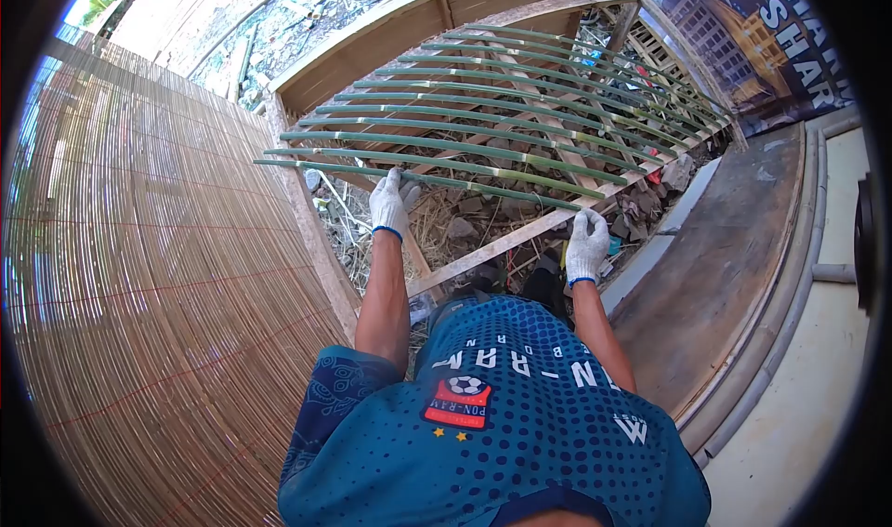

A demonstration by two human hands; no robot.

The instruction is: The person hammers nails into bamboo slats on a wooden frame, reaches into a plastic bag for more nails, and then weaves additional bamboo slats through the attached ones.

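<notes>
My left hand [388, 204], in a white knitted glove with a blue cuff, is closed on the nearest green bamboo strip [476, 188] near its middle. At that strip's right end, my right hand [587, 245], gloved the same way, has its fingers pinched on the tip beside the frame's front beam. The strip lies across a wooden frame [506, 241], its left end sticking out past the side beam. Beyond it, several more bamboo strips [446, 146] lie roughly parallel and spaced apart over the frame.
To the left spreads a large mat of thin slats [158, 248] with red thread. Rocks and dry straw [460, 230] cover the ground under the frame. A brown board [725, 248] and grey pipes [790, 295] lie at the right. A printed banner [743, 39] hangs at the upper right.
</notes>
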